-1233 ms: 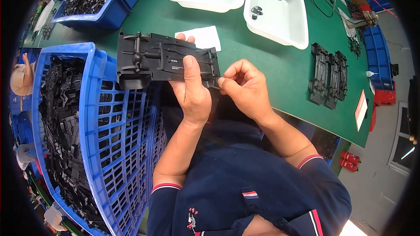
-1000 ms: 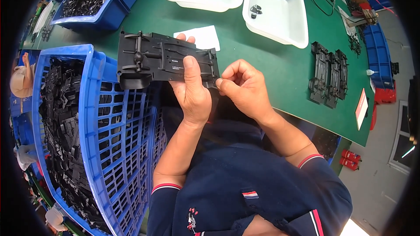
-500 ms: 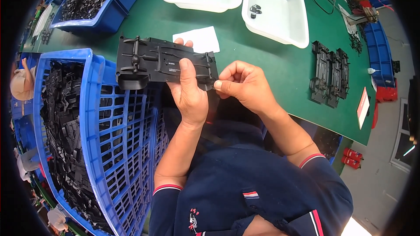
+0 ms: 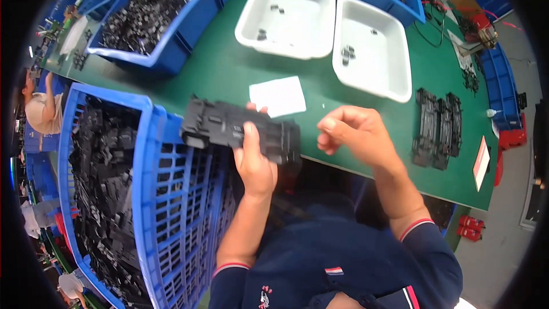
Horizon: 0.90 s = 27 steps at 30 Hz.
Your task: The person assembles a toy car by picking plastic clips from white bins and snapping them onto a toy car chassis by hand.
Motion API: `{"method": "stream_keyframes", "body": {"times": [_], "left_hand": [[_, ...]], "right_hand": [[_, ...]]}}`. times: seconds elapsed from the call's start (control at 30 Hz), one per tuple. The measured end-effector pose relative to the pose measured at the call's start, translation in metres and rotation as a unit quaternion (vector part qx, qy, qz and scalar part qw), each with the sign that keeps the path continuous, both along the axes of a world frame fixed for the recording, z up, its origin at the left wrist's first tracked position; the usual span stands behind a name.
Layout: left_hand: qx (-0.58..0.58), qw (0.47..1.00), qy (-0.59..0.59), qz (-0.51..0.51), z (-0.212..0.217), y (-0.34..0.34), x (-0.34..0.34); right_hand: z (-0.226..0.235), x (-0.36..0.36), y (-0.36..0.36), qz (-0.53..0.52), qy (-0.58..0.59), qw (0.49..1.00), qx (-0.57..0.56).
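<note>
Chassis [image 4: 224, 125] gripped in my left hand [image 4: 255, 166] looks light, stiff, best held by its long edges; whether my curled right hand [image 4: 355, 133] holds anything, I cannot tell.

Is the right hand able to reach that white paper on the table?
Probably yes: the right hand seems near the white paper, with nothing big on the green table between them.
</note>
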<state>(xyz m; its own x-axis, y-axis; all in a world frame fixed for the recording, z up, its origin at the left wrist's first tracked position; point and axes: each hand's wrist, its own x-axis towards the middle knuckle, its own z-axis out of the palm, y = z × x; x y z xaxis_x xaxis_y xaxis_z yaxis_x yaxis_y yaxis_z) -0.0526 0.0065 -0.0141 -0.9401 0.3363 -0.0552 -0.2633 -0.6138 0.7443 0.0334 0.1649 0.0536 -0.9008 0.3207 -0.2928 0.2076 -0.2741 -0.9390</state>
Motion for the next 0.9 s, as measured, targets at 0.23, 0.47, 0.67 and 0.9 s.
{"method": "stream_keyframes", "body": {"times": [0.23,0.47,0.67,0.9], "left_hand": [[0.042,0.991,-0.078,-0.103,0.002,-0.025,-0.002],[0.057,0.983,-0.08,-0.156,0.004,-0.035,-0.007],[0.053,0.986,-0.064,-0.146,0.001,-0.045,-0.015],[0.044,0.988,-0.062,-0.135,0.0,-0.042,-0.01]], "right_hand": [[0.038,-0.114,0.054,0.064,0.026,0.919,0.389],[-0.027,-0.253,0.091,0.147,-0.094,0.835,0.523],[-0.037,-0.265,0.068,0.157,-0.124,0.758,0.621],[-0.032,-0.243,0.074,0.082,-0.044,0.8,0.593]]}}
